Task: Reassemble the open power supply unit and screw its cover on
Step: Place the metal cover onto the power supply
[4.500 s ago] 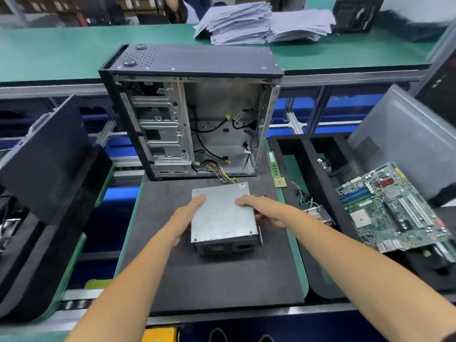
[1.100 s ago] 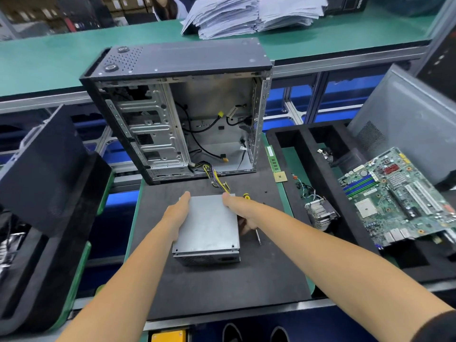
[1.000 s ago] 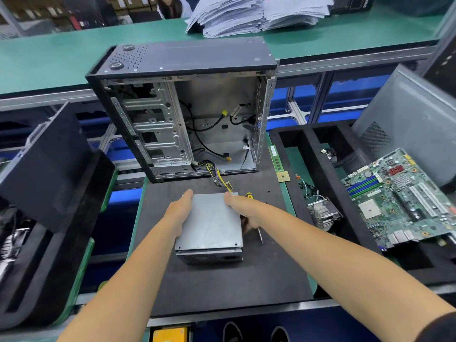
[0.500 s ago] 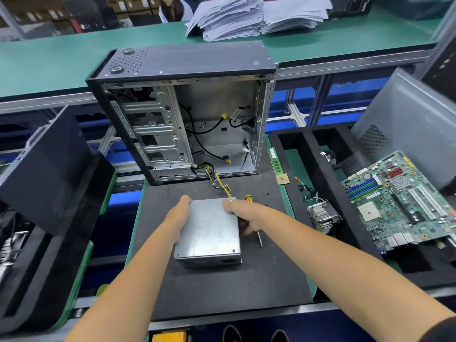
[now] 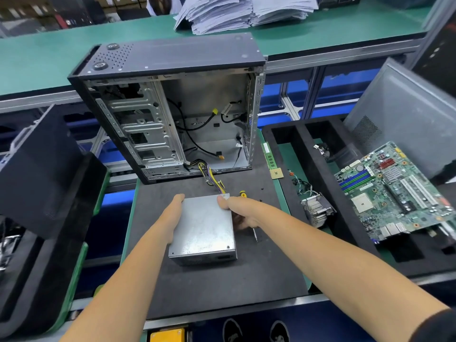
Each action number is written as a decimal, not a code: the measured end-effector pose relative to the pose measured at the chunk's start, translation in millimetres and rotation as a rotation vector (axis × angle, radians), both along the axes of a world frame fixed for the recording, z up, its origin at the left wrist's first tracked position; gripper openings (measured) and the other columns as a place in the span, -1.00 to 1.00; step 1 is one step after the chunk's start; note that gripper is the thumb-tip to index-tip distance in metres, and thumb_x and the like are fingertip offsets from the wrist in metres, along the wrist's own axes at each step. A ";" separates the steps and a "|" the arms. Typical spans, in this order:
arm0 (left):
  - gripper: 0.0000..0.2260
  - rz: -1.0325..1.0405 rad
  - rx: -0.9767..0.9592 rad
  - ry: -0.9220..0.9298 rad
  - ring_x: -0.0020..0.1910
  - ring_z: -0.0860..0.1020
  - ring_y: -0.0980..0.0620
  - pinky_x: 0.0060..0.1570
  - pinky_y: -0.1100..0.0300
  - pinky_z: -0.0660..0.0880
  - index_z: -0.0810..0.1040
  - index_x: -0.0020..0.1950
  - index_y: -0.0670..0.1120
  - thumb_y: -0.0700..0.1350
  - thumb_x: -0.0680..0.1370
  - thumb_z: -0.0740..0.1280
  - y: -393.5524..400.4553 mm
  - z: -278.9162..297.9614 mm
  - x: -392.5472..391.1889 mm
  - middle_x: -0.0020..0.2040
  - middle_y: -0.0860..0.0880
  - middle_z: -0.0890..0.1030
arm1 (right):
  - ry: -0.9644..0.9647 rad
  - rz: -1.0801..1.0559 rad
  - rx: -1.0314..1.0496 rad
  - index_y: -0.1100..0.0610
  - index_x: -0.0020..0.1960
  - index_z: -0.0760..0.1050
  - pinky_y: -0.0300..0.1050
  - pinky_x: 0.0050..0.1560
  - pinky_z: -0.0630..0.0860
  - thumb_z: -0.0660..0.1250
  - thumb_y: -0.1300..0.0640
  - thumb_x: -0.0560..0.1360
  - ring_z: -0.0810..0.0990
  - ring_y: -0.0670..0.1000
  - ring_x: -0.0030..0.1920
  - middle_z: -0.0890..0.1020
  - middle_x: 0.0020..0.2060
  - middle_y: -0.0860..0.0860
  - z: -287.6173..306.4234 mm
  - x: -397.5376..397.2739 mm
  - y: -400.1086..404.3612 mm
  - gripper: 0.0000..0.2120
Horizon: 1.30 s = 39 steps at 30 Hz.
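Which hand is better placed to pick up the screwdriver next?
Right hand: the yellow-handled screwdriver lies directly beside and partly beneath it. The left hand is across the grey metal power supply.

I see an open computer case (image 5: 172,114) standing upright, a motherboard (image 5: 392,191) in a foam tray at right, and paper stacks (image 5: 237,11) behind.
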<state>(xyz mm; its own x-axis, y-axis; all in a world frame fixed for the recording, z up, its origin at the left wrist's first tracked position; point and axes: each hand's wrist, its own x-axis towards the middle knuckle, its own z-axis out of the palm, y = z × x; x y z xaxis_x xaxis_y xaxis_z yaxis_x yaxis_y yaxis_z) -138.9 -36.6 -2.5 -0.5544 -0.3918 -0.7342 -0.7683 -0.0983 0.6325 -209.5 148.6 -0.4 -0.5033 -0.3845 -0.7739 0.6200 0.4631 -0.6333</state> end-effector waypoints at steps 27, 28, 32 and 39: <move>0.25 -0.819 -0.571 0.225 0.50 0.07 0.01 0.49 -0.05 0.08 -0.07 0.56 0.09 0.35 0.02 0.51 -24.0 24.5 34.1 0.54 0.07 0.05 | 0.795 0.609 0.466 0.17 0.49 0.04 0.07 0.16 0.40 0.30 -0.28 0.43 0.36 0.25 0.34 0.12 0.44 0.16 32.1 8.9 5.4 -0.14; 0.29 -0.960 -0.653 0.226 0.54 -0.04 0.02 0.50 -0.08 -0.02 -0.11 0.57 0.10 0.37 0.01 0.51 -20.1 28.6 29.1 0.56 0.07 -0.03 | 0.890 0.692 0.478 0.16 0.50 0.01 0.07 0.13 0.41 0.35 -0.29 0.38 0.34 0.25 0.34 0.11 0.43 0.16 38.2 8.6 3.7 -0.08; 0.34 -1.359 -0.871 0.087 0.51 -0.38 -0.04 0.42 -0.18 -0.34 -0.32 0.51 0.21 0.36 0.04 0.55 4.7 31.2 19.9 0.55 0.01 -0.32 | 0.968 1.128 0.574 0.10 0.55 -0.32 0.28 0.44 0.07 0.49 -0.42 0.10 -0.12 0.16 0.53 -0.07 0.53 0.07 49.4 17.2 -4.5 0.40; 0.34 -1.458 -1.048 0.006 0.51 -0.37 -0.09 0.43 -0.21 -0.29 -0.42 0.48 0.16 0.38 0.06 0.50 10.6 29.2 24.7 0.55 -0.09 -0.33 | 1.015 1.258 0.681 0.16 0.49 -0.49 0.35 0.45 -0.12 0.54 -0.40 0.03 -0.25 0.19 0.52 -0.18 0.53 0.17 45.8 30.8 -5.6 0.53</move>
<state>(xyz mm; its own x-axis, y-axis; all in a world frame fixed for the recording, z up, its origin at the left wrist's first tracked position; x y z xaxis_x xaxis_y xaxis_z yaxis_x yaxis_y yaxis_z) -114.2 -26.0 26.7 -0.8445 0.1119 -0.5237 0.1420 0.9897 -0.0176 -178.7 143.1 45.4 -0.5238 -0.6551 -0.5444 -0.7750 0.6318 -0.0146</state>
